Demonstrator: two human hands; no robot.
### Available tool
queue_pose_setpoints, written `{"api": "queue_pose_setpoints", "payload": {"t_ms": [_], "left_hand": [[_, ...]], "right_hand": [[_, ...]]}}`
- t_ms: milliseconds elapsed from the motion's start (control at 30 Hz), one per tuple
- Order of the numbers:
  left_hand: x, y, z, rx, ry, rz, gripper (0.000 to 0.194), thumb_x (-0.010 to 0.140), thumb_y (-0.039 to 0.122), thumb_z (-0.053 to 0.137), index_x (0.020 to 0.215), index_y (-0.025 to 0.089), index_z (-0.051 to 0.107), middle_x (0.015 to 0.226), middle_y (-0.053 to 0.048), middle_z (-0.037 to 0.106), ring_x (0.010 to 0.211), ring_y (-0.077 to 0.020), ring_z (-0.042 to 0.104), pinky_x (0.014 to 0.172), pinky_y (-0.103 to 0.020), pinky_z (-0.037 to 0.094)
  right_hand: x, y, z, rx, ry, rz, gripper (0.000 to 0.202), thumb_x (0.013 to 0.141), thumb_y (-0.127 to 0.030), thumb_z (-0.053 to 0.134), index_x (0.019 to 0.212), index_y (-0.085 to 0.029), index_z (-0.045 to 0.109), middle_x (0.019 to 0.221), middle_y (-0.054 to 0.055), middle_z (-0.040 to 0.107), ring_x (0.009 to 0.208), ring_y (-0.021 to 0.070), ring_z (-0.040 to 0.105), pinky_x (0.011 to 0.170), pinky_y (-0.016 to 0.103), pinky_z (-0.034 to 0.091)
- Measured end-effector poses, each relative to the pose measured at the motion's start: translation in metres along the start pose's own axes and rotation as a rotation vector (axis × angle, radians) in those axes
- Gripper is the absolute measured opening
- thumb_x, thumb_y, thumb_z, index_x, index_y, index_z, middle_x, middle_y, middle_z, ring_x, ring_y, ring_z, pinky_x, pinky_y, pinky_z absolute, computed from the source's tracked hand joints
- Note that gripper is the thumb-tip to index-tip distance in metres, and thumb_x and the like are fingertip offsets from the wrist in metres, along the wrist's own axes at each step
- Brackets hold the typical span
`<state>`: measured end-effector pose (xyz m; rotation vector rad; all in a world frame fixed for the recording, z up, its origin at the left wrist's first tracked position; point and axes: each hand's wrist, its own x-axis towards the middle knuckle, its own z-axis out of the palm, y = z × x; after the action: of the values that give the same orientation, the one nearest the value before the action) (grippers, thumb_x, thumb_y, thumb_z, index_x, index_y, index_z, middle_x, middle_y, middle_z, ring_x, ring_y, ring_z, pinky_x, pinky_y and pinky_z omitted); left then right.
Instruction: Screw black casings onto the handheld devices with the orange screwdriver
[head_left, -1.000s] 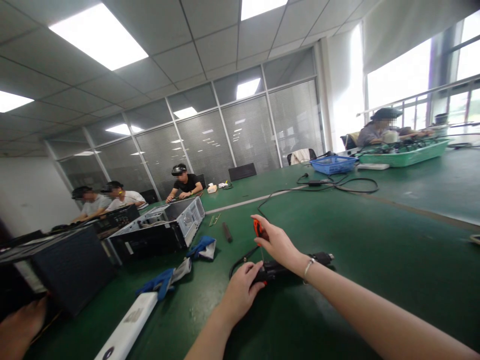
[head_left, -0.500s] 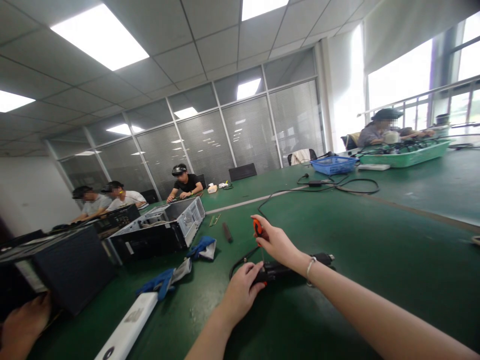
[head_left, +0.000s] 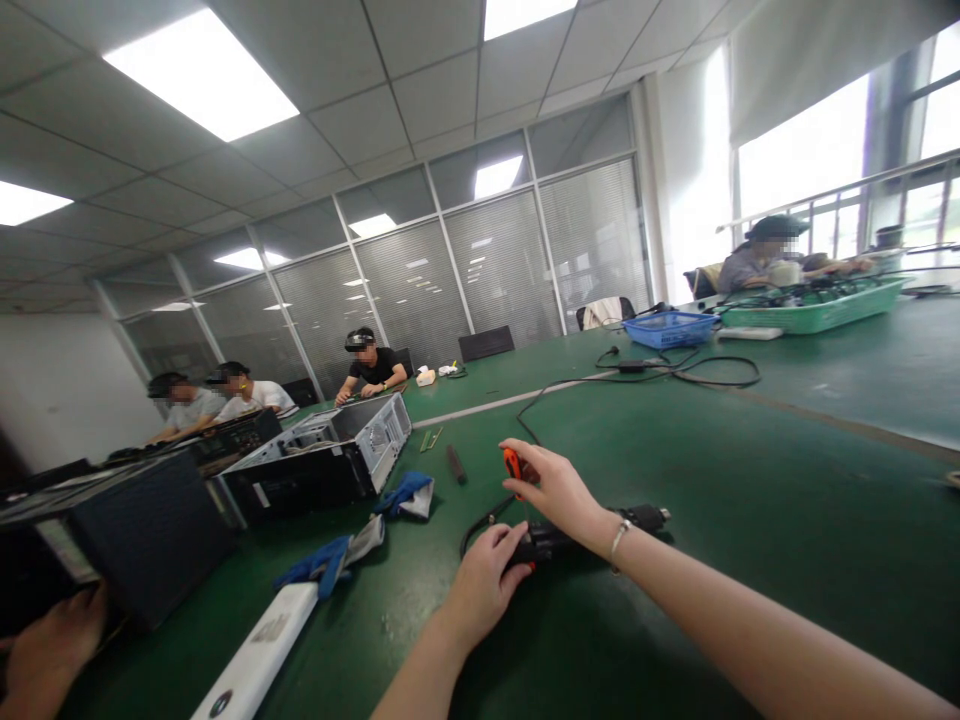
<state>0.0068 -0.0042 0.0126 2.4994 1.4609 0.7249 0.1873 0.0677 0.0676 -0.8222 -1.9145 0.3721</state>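
Tool point(head_left: 546, 543): left fingers point(head_left: 513, 541) hold its end; right fingers point(head_left: 526, 490) pinch screwdriver point(head_left: 512, 464) above it. Likely screw-turning; next needs steady push.

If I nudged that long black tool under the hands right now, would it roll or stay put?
The black tool looks rounded, so it might roll if loose, but the left hand gripping its end would probably steady it. Its solid-looking body would likely move stiffly, in one piece. The thin cord curving beside it looks floppy and would probably just bend.
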Motion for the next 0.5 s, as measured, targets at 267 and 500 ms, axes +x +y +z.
{"api": "queue_pose_setpoints", "payload": {"t_ms": [267,500], "left_hand": [[0.0,0.002,-0.002,0.003,0.0,0.005,0.048,0.09,0.025,0.057,0.137,0.025,0.047,0.128,-0.009,0.054,0.115,-0.0248,0.053,0.102,-0.04,0.044],[-0.001,0.001,-0.002,-0.027,0.004,0.012,0.049,0.09,0.026,0.057,0.138,0.028,0.046,0.129,-0.008,0.054,0.115,-0.025,0.053,0.102,-0.042,0.043]], "right_hand": [[-0.002,-0.008,0.002,0.014,-0.029,-0.048,0.055,0.083,-0.012,0.052,0.136,-0.025,0.044,0.095,0.003,0.064,0.08,0.0152,0.06,0.076,0.027,0.049],[-0.002,-0.012,-0.001,0.031,0.03,-0.059,0.052,0.085,-0.016,0.05,0.136,-0.025,0.044,0.098,0.005,0.065,0.082,0.0169,0.061,0.078,0.031,0.05]]}}
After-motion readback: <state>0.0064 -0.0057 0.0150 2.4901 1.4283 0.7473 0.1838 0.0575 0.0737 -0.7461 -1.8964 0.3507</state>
